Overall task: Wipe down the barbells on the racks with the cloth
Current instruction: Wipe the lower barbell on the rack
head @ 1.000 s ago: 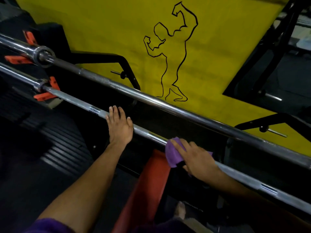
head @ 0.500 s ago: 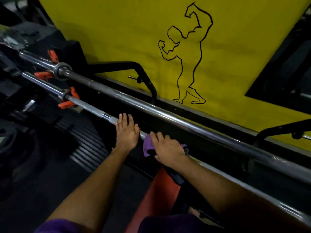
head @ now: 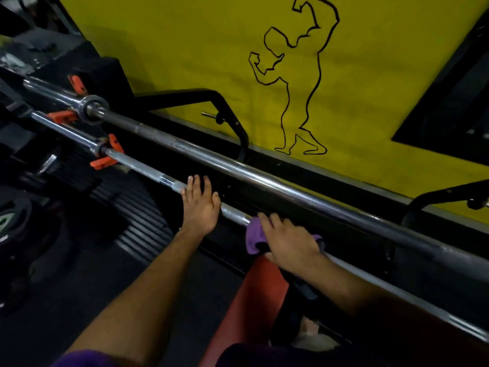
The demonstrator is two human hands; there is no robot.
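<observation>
Two steel barbells lie across the rack, running from upper left to lower right. My left hand (head: pixel 201 205) rests flat on the near barbell (head: pixel 143 168), fingers straight over the bar. Just to its right, my right hand (head: pixel 288 242) grips a purple cloth (head: pixel 254 237) wrapped around the same bar. The far barbell (head: pixel 238 168) is thicker and sits higher, untouched, with its collar at the upper left. The right part of the near bar is hidden under my right forearm.
Orange rack hooks (head: pixel 105 160) hold the bars at the left. A red bench pad (head: pixel 254 300) lies below the near bar. A weight plate (head: pixel 10 221) sits at the far left, and black rack arms (head: pixel 232 120) stand against the yellow wall (head: pixel 185 49).
My right hand slid the cloth left along the near bar toward my left hand, then back right a little. The left hand stayed on the bar.
</observation>
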